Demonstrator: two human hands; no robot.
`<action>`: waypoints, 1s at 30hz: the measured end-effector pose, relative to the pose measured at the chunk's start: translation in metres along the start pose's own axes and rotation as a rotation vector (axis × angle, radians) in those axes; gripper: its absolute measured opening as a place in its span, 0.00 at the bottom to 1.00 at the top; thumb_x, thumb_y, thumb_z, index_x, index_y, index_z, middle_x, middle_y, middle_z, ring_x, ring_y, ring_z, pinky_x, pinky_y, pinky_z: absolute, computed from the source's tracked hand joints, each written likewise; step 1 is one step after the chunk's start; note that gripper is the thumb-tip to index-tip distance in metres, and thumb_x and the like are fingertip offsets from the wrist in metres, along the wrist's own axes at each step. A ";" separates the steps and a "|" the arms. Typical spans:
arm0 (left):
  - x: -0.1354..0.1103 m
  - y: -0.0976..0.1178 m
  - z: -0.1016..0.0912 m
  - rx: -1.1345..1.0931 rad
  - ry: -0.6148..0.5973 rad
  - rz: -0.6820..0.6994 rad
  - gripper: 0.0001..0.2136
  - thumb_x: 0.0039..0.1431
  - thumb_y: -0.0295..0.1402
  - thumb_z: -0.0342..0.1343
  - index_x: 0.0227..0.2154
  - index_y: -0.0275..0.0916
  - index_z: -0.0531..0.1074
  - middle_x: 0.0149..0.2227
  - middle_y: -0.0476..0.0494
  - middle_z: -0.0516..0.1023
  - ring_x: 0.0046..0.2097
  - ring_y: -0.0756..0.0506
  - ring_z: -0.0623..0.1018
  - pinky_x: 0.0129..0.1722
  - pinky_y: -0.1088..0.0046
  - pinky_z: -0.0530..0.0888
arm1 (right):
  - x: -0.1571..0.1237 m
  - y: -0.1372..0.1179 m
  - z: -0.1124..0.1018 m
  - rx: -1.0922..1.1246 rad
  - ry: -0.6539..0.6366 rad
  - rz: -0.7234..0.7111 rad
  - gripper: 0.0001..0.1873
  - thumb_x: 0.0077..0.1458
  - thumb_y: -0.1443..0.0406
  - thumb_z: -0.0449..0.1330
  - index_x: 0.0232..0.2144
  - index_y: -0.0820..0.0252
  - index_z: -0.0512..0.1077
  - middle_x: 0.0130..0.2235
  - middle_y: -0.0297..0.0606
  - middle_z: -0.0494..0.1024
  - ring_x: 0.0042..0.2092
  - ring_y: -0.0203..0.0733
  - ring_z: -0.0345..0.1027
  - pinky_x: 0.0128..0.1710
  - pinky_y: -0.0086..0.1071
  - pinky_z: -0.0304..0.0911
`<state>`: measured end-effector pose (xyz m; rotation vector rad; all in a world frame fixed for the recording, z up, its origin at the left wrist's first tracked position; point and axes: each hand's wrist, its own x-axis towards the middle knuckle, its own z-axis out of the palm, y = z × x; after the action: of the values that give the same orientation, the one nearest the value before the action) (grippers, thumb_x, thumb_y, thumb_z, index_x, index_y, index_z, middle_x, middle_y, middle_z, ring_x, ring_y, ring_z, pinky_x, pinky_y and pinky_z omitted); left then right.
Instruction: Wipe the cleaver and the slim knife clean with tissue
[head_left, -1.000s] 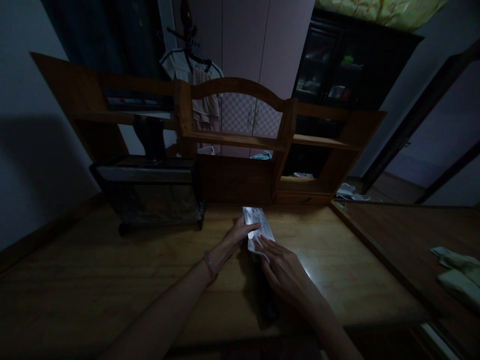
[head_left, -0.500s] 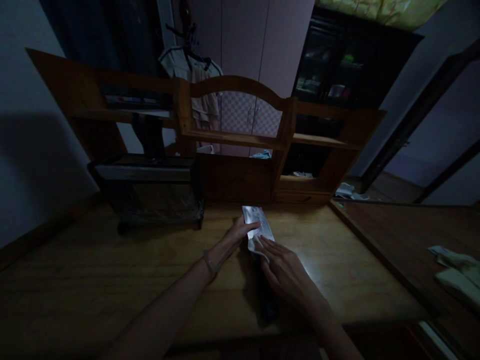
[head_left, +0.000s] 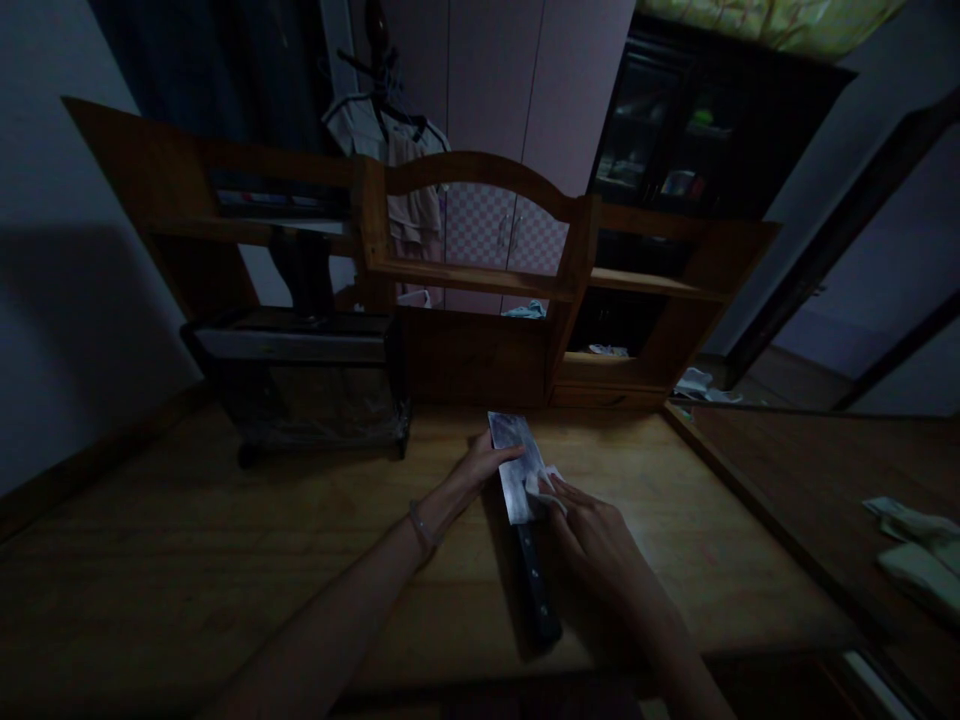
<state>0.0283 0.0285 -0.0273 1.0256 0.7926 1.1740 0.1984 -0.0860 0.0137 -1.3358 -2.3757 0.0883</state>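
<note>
A cleaver with a broad metal blade (head_left: 516,470) and a black riveted handle (head_left: 535,585) is held just over the wooden desk, its handle toward me. My left hand (head_left: 480,463) grips the blade's left edge near the far end, thumb across the flat. In my right hand (head_left: 592,520) a white wipe (head_left: 541,487) is pinched under the fingers, pressed on the right side of the blade near the handle. The handle is free of both hands.
On the desktop (head_left: 360,560) at the left stands a dark appliance (head_left: 300,375) with clear plastic around its lower part. A wooden shelf unit (head_left: 480,350) runs along the back edge. At the right, cloth (head_left: 919,555) lies on a lower brown surface.
My right hand has slid the wipe to the right across the blade, uncovering the lower blade and handle. My left hand keeps its hold.
</note>
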 end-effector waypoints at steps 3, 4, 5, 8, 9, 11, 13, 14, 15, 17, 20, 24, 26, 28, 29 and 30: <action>0.002 -0.003 -0.002 0.001 0.014 -0.014 0.20 0.38 0.30 0.69 0.38 0.33 0.73 0.36 0.42 0.78 0.34 0.46 0.76 0.39 0.69 0.72 | 0.005 -0.007 0.003 -0.008 0.008 -0.020 0.21 0.64 0.70 0.46 0.56 0.62 0.67 0.59 0.45 0.68 0.62 0.44 0.58 0.62 0.42 0.55; 0.003 -0.005 -0.003 0.005 0.017 -0.010 0.20 0.39 0.31 0.69 0.38 0.33 0.73 0.36 0.42 0.78 0.34 0.47 0.76 0.38 0.70 0.72 | 0.005 -0.012 0.004 0.003 0.012 -0.039 0.21 0.64 0.70 0.47 0.57 0.62 0.66 0.59 0.44 0.68 0.62 0.44 0.58 0.62 0.41 0.55; 0.004 -0.007 -0.005 0.007 0.017 -0.007 0.20 0.39 0.31 0.69 0.38 0.33 0.73 0.36 0.43 0.78 0.34 0.47 0.76 0.38 0.70 0.72 | 0.004 -0.017 0.005 0.015 0.020 -0.058 0.22 0.63 0.70 0.47 0.58 0.62 0.65 0.59 0.44 0.67 0.62 0.43 0.57 0.62 0.40 0.55; 0.006 -0.014 -0.011 0.007 -0.002 0.010 0.21 0.42 0.33 0.67 0.42 0.35 0.72 0.38 0.42 0.78 0.34 0.47 0.76 0.36 0.71 0.72 | 0.000 -0.027 0.004 0.035 0.020 -0.093 0.23 0.62 0.70 0.49 0.60 0.62 0.62 0.61 0.43 0.65 0.63 0.42 0.55 0.63 0.38 0.55; 0.006 -0.015 -0.011 0.008 -0.006 0.017 0.22 0.43 0.33 0.67 0.43 0.35 0.72 0.39 0.42 0.77 0.35 0.47 0.76 0.37 0.71 0.72 | -0.001 -0.026 0.004 0.031 0.015 -0.093 0.23 0.62 0.70 0.49 0.60 0.62 0.62 0.61 0.43 0.65 0.63 0.42 0.54 0.63 0.38 0.55; 0.006 -0.014 -0.010 0.011 -0.010 0.023 0.22 0.43 0.33 0.67 0.43 0.34 0.72 0.40 0.41 0.77 0.36 0.46 0.76 0.37 0.71 0.72 | -0.001 -0.022 0.003 0.004 0.016 -0.073 0.22 0.62 0.71 0.48 0.58 0.62 0.64 0.60 0.43 0.67 0.63 0.41 0.56 0.62 0.38 0.55; 0.004 -0.011 -0.008 0.010 -0.004 0.018 0.23 0.41 0.32 0.68 0.42 0.34 0.72 0.40 0.41 0.77 0.35 0.46 0.76 0.37 0.71 0.71 | 0.002 -0.018 0.005 -0.043 0.028 -0.050 0.21 0.62 0.71 0.48 0.55 0.63 0.67 0.58 0.44 0.70 0.61 0.43 0.59 0.62 0.40 0.55; 0.003 -0.009 -0.006 0.008 0.002 0.010 0.22 0.40 0.32 0.68 0.42 0.33 0.72 0.39 0.41 0.78 0.35 0.46 0.76 0.36 0.71 0.71 | 0.004 -0.017 0.006 -0.067 0.035 -0.046 0.21 0.62 0.71 0.48 0.55 0.64 0.68 0.57 0.46 0.70 0.61 0.44 0.60 0.62 0.41 0.55; 0.003 -0.007 -0.005 0.007 0.011 0.002 0.22 0.40 0.31 0.68 0.41 0.33 0.72 0.38 0.41 0.78 0.34 0.47 0.76 0.36 0.72 0.71 | 0.005 -0.018 0.007 -0.086 0.043 -0.052 0.21 0.61 0.71 0.48 0.55 0.65 0.68 0.57 0.47 0.70 0.61 0.45 0.60 0.62 0.42 0.55; 0.002 -0.006 -0.005 0.002 0.028 -0.018 0.22 0.40 0.32 0.68 0.41 0.33 0.73 0.38 0.41 0.78 0.33 0.47 0.76 0.35 0.72 0.71 | 0.005 -0.025 0.011 -0.098 0.047 -0.084 0.22 0.61 0.70 0.50 0.57 0.66 0.65 0.59 0.48 0.68 0.62 0.46 0.58 0.62 0.42 0.55; 0.002 -0.009 -0.008 -0.032 0.006 -0.033 0.22 0.42 0.33 0.68 0.42 0.34 0.73 0.40 0.40 0.77 0.34 0.47 0.76 0.34 0.71 0.71 | 0.002 -0.032 0.013 -0.081 0.042 -0.118 0.24 0.60 0.69 0.50 0.59 0.66 0.63 0.59 0.48 0.67 0.62 0.45 0.58 0.61 0.40 0.56; 0.004 -0.012 -0.010 -0.061 -0.021 -0.010 0.23 0.41 0.32 0.68 0.43 0.34 0.73 0.40 0.40 0.78 0.36 0.46 0.77 0.37 0.70 0.72 | 0.003 -0.017 0.013 -0.107 0.074 -0.031 0.21 0.61 0.70 0.49 0.56 0.63 0.67 0.57 0.45 0.70 0.61 0.44 0.60 0.61 0.41 0.56; 0.002 -0.010 -0.008 -0.041 -0.012 -0.023 0.24 0.42 0.32 0.68 0.45 0.34 0.72 0.41 0.39 0.78 0.36 0.45 0.77 0.38 0.69 0.72 | 0.006 -0.006 0.015 -0.145 0.093 0.032 0.21 0.62 0.69 0.48 0.55 0.64 0.67 0.57 0.46 0.70 0.61 0.46 0.60 0.61 0.42 0.57; 0.000 -0.006 -0.006 -0.032 -0.018 -0.027 0.24 0.42 0.32 0.68 0.45 0.34 0.72 0.41 0.39 0.78 0.37 0.44 0.77 0.40 0.68 0.72 | 0.009 -0.001 0.018 -0.177 0.100 0.063 0.21 0.62 0.69 0.47 0.56 0.66 0.66 0.58 0.48 0.69 0.62 0.47 0.59 0.61 0.43 0.57; -0.001 -0.005 -0.005 -0.034 -0.020 -0.022 0.25 0.42 0.33 0.68 0.45 0.34 0.72 0.41 0.39 0.78 0.38 0.44 0.78 0.40 0.68 0.72 | 0.009 -0.002 0.020 -0.187 0.098 0.065 0.22 0.62 0.69 0.47 0.56 0.67 0.66 0.58 0.49 0.69 0.62 0.47 0.58 0.61 0.44 0.57; -0.001 -0.004 -0.004 -0.036 -0.019 -0.016 0.25 0.41 0.33 0.68 0.45 0.34 0.72 0.41 0.38 0.78 0.38 0.44 0.78 0.41 0.68 0.72 | 0.009 -0.004 0.021 -0.191 0.094 0.063 0.22 0.61 0.69 0.47 0.56 0.68 0.65 0.58 0.50 0.69 0.62 0.48 0.58 0.61 0.44 0.56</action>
<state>0.0257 0.0281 -0.0323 0.9970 0.7610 1.1594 0.1828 -0.0775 -0.0015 -1.4670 -2.3107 -0.1846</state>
